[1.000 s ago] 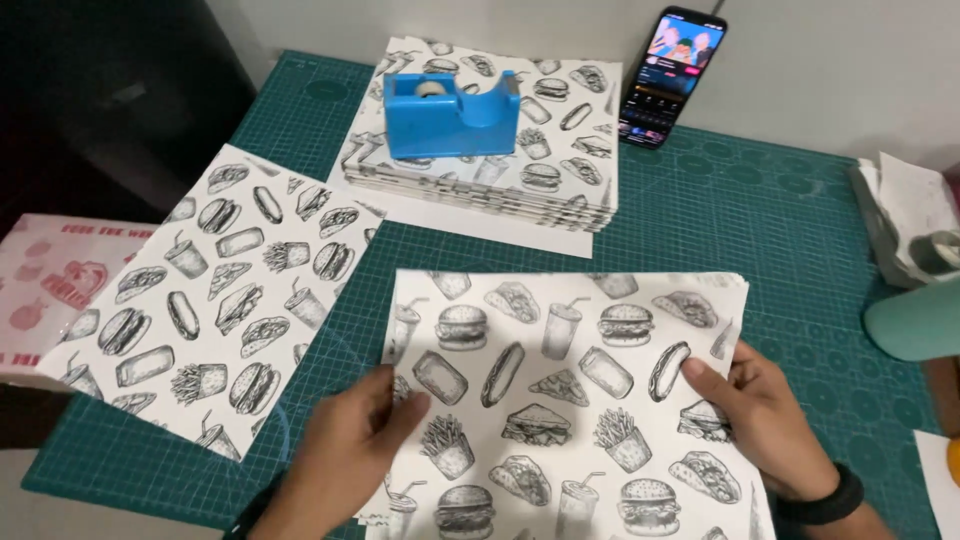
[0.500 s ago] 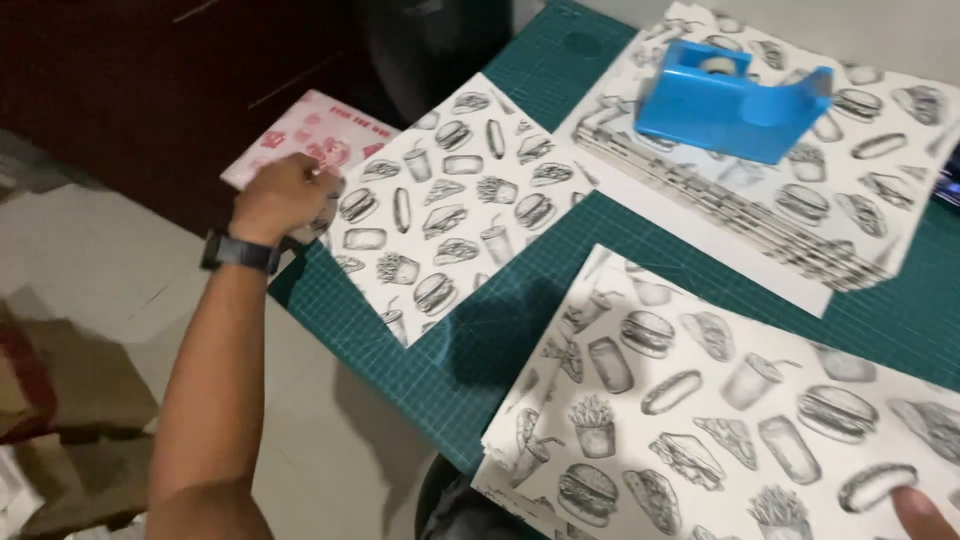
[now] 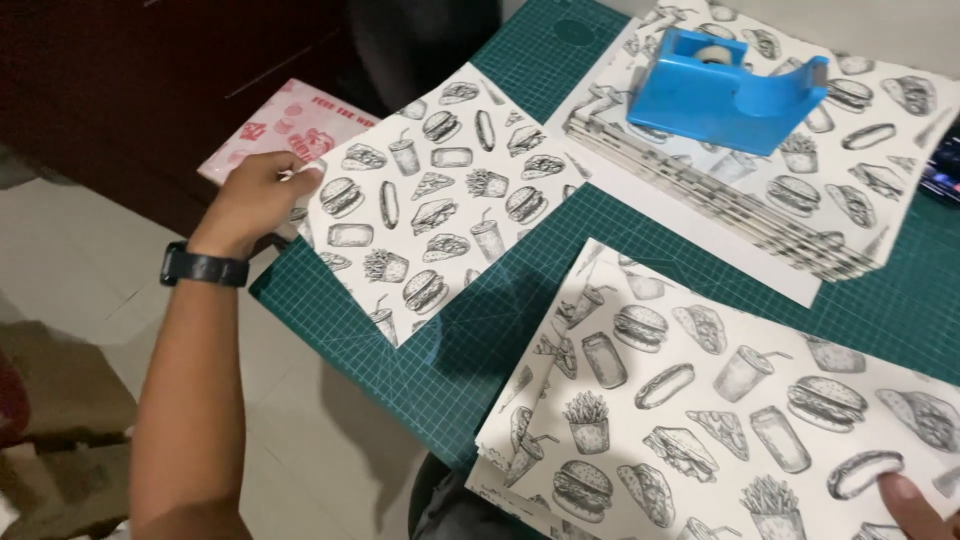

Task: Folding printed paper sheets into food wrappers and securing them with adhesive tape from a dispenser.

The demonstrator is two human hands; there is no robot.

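The left hand (image 3: 262,195) has its fingers curled, pinching the far-left corner of a food-print paper sheet (image 3: 440,195) lying flat on the green cutting mat (image 3: 560,50) (not yet lifted). Only right hand (image 3: 915,505) fingertips show, pressing the nearer sheet (image 3: 720,400); their grip I cannot tell. The stack under the blue tape dispenser (image 3: 725,90) sits untouched.

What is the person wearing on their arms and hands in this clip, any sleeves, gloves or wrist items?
The left hand is bare and ungloved, with a black wristwatch on the wrist and no sleeve along the visible forearm. Of the right hand only ungloved fingertips show at the frame's corner.

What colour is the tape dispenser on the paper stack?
Bright blue; the tape dispenser shows clearly in the head view.
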